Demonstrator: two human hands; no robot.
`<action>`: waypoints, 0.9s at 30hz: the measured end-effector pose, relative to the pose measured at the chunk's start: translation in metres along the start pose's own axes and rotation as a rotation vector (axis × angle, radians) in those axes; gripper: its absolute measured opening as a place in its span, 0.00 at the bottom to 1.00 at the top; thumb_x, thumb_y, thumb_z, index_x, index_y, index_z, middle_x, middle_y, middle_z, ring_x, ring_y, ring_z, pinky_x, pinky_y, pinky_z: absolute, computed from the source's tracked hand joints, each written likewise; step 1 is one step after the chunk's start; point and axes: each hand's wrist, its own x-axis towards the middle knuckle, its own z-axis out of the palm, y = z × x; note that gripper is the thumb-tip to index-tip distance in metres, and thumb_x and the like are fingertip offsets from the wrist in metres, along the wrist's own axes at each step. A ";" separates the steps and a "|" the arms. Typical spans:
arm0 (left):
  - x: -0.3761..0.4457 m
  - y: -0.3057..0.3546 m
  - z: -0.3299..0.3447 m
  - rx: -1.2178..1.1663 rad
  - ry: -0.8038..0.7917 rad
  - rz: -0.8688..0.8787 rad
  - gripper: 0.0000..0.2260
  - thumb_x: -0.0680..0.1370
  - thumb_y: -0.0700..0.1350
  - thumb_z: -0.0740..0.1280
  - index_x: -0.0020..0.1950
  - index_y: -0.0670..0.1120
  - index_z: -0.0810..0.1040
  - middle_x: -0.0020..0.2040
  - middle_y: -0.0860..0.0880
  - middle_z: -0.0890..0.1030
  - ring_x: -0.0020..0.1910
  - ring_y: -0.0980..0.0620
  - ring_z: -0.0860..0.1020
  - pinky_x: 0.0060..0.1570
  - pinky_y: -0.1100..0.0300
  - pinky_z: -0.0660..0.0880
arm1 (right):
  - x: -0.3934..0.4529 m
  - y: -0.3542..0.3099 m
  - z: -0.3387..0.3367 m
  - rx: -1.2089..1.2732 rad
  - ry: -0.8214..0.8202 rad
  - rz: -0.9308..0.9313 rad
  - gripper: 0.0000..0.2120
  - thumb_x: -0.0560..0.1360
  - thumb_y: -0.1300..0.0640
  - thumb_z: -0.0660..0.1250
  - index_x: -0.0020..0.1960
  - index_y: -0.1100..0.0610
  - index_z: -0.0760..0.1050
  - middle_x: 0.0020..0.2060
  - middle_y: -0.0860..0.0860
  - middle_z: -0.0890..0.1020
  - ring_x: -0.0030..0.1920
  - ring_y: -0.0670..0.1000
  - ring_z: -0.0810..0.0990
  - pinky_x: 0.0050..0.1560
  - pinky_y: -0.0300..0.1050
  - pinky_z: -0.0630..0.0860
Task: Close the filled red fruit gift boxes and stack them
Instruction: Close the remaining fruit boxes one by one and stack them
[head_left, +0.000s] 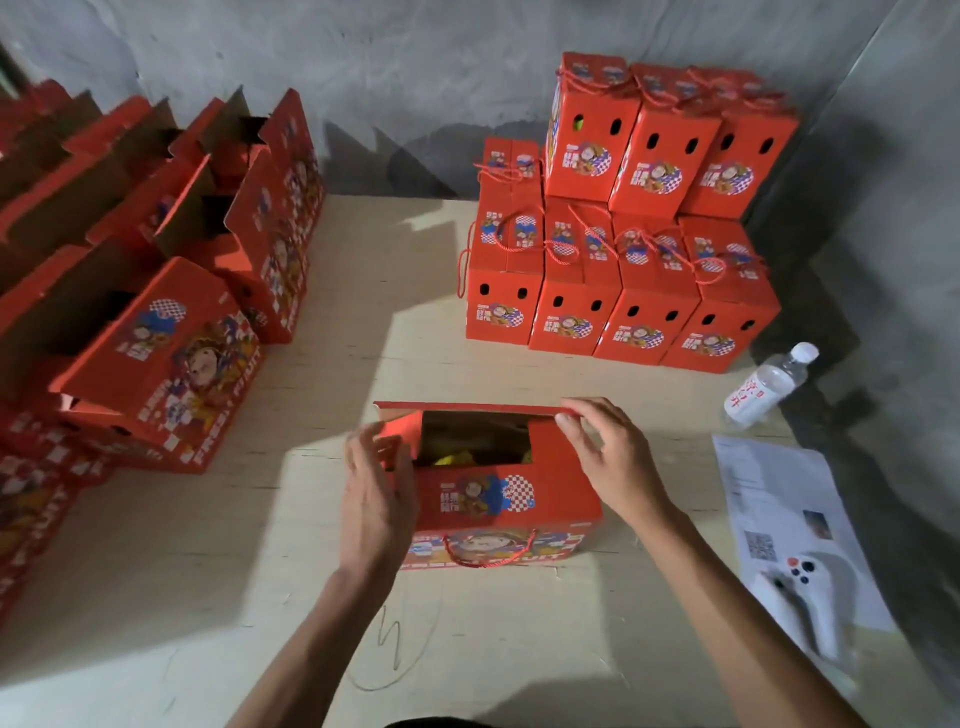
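So the box (498, 488) sits on the desk (208, 561) right in front of the person, red with a cartoon face and a blue-and-white checker print, plus a red rope handle (493, 556) hanging down its near side. The top is still partly open. You can see something yellow inside, but it's too dark in there to say what exactly.

The left hand (376, 499) is on the box's left end, fingers curled round the small side flap (397, 436). The right hand (605, 457) is at the box's far right corner, thumb and fingers pinching the edge of the long back flap (467, 408).

Beyond the box, to the right, there's the stack (623, 223) of closed boxes against the wall, two layers, rope handles on top. Left of the box is a row of open boxes (171, 249), flaps up, running out of frame so no idea how many.

Right of the box: a water bottle (769, 387) lying down, a printed sheet (779, 519), and a white gadget (802, 597) with coloured buttons on it, kinda blurry.

The desk is pale wood with pencil scribbles, and the wall (415, 78) behind is rough grey concrete.
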 end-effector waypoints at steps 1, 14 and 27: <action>0.002 -0.004 -0.001 0.073 -0.051 0.078 0.07 0.86 0.46 0.61 0.61 0.48 0.76 0.57 0.50 0.77 0.54 0.45 0.78 0.53 0.45 0.79 | 0.005 -0.002 0.001 -0.001 0.012 0.018 0.16 0.83 0.47 0.65 0.62 0.57 0.80 0.56 0.48 0.83 0.57 0.47 0.81 0.56 0.47 0.80; -0.001 -0.024 -0.016 -0.208 -0.027 -0.018 0.19 0.80 0.48 0.72 0.69 0.47 0.72 0.66 0.50 0.73 0.67 0.52 0.74 0.64 0.59 0.73 | -0.024 0.022 0.010 0.147 -0.145 0.042 0.17 0.79 0.51 0.73 0.67 0.52 0.80 0.68 0.42 0.78 0.72 0.43 0.72 0.73 0.43 0.69; 0.015 -0.036 -0.036 0.040 -0.196 0.172 0.15 0.80 0.39 0.71 0.65 0.50 0.84 0.63 0.50 0.78 0.61 0.54 0.77 0.61 0.60 0.74 | -0.030 0.013 0.015 0.151 -0.085 0.125 0.16 0.78 0.56 0.73 0.66 0.56 0.81 0.69 0.46 0.78 0.73 0.40 0.70 0.74 0.39 0.67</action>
